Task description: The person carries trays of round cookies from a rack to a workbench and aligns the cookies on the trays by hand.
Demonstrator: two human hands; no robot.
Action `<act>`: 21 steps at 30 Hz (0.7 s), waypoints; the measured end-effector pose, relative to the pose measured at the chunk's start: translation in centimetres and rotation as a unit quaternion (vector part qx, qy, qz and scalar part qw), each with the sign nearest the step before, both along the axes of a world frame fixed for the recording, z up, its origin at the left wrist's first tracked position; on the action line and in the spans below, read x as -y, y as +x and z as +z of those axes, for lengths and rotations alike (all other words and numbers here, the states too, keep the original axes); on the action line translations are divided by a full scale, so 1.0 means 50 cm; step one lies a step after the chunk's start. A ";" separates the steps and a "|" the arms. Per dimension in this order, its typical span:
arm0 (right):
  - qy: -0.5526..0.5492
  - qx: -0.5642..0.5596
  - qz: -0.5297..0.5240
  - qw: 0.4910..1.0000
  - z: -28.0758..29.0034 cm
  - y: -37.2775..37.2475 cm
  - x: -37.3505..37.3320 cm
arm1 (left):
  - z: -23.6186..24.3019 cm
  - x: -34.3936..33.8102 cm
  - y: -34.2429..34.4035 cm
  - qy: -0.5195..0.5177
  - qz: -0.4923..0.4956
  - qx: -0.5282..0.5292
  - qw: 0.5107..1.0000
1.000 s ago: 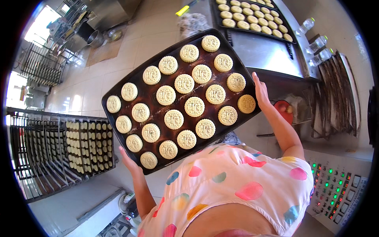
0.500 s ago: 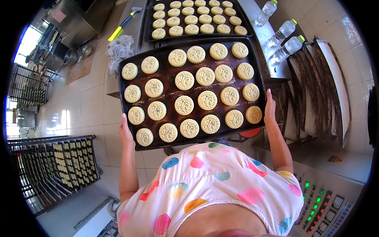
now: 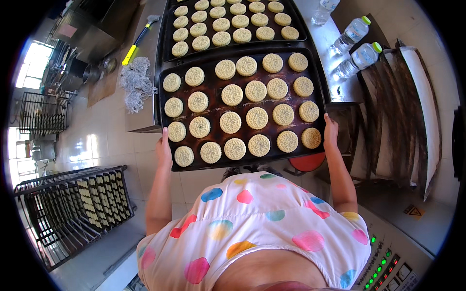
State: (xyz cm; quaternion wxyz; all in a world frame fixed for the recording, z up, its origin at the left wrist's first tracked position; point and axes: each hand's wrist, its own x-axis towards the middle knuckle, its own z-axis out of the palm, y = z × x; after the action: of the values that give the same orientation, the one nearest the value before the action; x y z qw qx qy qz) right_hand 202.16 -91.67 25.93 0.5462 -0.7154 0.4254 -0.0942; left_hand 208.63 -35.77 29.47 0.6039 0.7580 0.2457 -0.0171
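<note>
A dark baking tray (image 3: 218,162) with rows of round, pattern-stamped mooncakes (image 3: 257,118) spans the space in front of me. My left hand (image 3: 164,149) grips its near left edge, thumb on the rim and fingers hidden underneath. On the right side my right hand (image 3: 331,132) holds the other edge the same way. The tray's far part lies over the metal table, close against a second dark tray (image 3: 238,47) of similar mooncakes; its near part juts out past the table edge.
On the metal table (image 3: 143,114) lie a yellow-handled brush (image 3: 133,48) and a grey stringy bundle (image 3: 137,80). Several water bottles (image 3: 361,58) stand at the right. Dark sheets (image 3: 388,116) lean beyond them. A loaded rack (image 3: 92,203) is at left, a red stool (image 3: 307,162) below the tray.
The held tray has moved slightly right and sits straighter, its far edge now close up against the other tray. Both hands keep hold of it.
</note>
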 end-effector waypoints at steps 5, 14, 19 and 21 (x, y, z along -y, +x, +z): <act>0.034 0.003 -0.021 0.999 -0.037 0.043 -0.012 | -0.029 -0.036 0.066 0.009 -0.017 -0.050 0.999; 0.012 0.029 0.017 0.999 -0.029 0.055 -0.034 | -0.053 -0.056 0.088 -0.027 -0.001 -0.021 0.999; -0.143 -0.009 0.063 0.988 -0.034 0.056 -0.048 | -0.081 -0.092 0.097 -0.097 -0.022 -0.050 0.994; -0.260 -0.091 0.123 0.953 -0.023 0.049 -0.052 | -0.116 -0.128 0.075 -0.164 -0.046 -0.045 0.984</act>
State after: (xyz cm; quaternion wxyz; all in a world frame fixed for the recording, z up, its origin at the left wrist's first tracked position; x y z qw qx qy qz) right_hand 204.60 -89.07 24.75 0.3074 -0.8851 0.3426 -0.0683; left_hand 212.37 -29.36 23.66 0.7071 0.6575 0.2314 -0.1190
